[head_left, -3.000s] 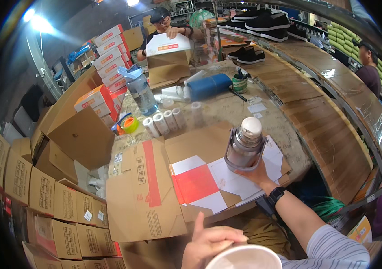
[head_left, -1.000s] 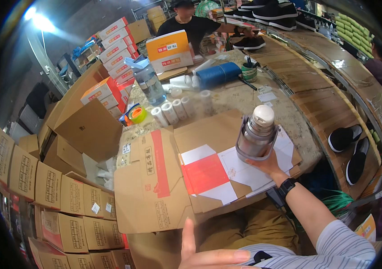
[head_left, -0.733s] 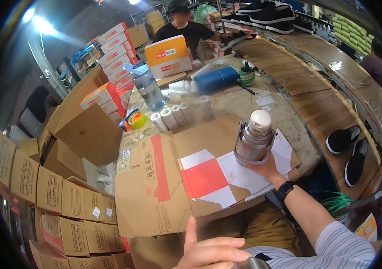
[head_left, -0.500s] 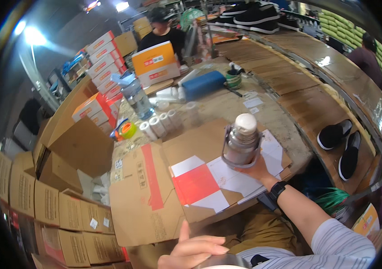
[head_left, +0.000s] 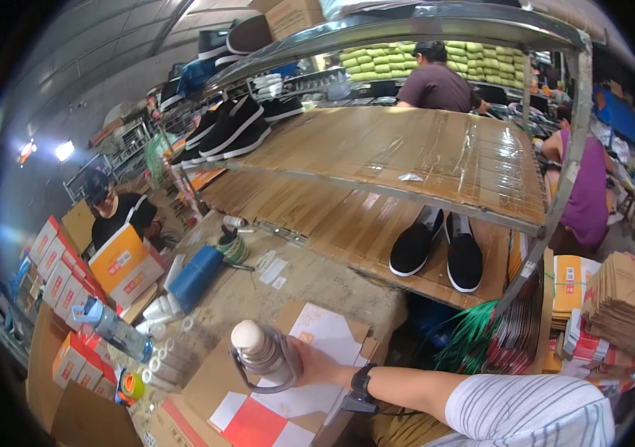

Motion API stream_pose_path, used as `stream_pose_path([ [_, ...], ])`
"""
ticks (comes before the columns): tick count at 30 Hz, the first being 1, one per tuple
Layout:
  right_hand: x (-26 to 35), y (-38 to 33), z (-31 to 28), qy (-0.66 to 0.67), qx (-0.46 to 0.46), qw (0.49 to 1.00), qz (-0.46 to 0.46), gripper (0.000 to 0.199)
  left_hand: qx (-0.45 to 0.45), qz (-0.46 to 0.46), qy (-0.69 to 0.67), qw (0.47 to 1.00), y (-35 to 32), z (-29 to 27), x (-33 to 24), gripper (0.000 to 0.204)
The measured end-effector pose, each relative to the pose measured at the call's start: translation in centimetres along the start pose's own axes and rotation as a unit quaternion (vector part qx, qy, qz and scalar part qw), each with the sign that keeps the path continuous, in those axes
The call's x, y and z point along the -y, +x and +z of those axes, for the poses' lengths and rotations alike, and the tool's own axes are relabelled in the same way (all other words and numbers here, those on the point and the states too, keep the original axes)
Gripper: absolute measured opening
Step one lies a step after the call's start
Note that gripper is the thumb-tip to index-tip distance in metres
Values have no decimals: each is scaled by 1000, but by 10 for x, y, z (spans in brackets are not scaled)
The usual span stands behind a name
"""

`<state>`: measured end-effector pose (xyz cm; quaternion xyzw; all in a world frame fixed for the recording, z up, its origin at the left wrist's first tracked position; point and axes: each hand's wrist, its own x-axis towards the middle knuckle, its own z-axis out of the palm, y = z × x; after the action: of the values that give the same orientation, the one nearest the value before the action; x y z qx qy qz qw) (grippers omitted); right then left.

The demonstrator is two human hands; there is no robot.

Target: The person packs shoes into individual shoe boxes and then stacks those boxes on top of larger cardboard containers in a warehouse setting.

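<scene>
My right hand (head_left: 316, 363) is closed round the side of a steel vacuum flask (head_left: 276, 365) with a cream lid and a grey carrying handle. The flask stands over a flattened carton (head_left: 332, 325) printed in white and red, on top of brown cardboard at the near side of the table. My fingers are partly hidden behind the flask. A dark watch sits on my right wrist. My left hand is out of view.
A metal rack beyond the table holds black slip-on shoes (head_left: 463, 257) on cardboard-covered shelves (head_left: 399, 149). White rolls (head_left: 165, 361), a clear water bottle (head_left: 112, 328) and a blue roll (head_left: 196, 277) occupy the table's left part. Folded cartons (head_left: 627, 302) are stacked at right. Several people work nearby.
My view has turned to the right, bringing in more of the rack and the stacked cartons. My left hand has gone out of view at the bottom. My right hand still grips the flask.
</scene>
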<state>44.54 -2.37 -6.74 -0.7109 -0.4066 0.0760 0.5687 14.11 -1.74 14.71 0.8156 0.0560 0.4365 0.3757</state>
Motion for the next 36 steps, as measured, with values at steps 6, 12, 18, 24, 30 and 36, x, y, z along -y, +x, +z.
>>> stream_pose_path([
  [6, 3, 5, 0, 30, 32, 999, -8, 111, -1, -41, -41, 998, 4, 5, -1, 63],
  [12, -14, 10, 8, 16, 24, 999, -46, 112, -7, -105, -88, 991, -14, -1, 10, 88],
  [18, -6, 7, 6, 18, 34, 999, -13, 111, -16, -112, -103, 988, -28, -9, 15, 93],
  [24, -3, 6, 3, -1, 5, 999, -49, 110, -17, -120, -113, 986, -30, -8, 14, 95],
  [30, -10, 10, 6, 27, 29, 998, -46, 109, -9, -116, -131, 984, -31, -7, 18, 95],
  [36, -21, 8, 11, 43, 9, 997, -70, 109, -2, -115, -107, 988, -29, 0, 13, 97],
])
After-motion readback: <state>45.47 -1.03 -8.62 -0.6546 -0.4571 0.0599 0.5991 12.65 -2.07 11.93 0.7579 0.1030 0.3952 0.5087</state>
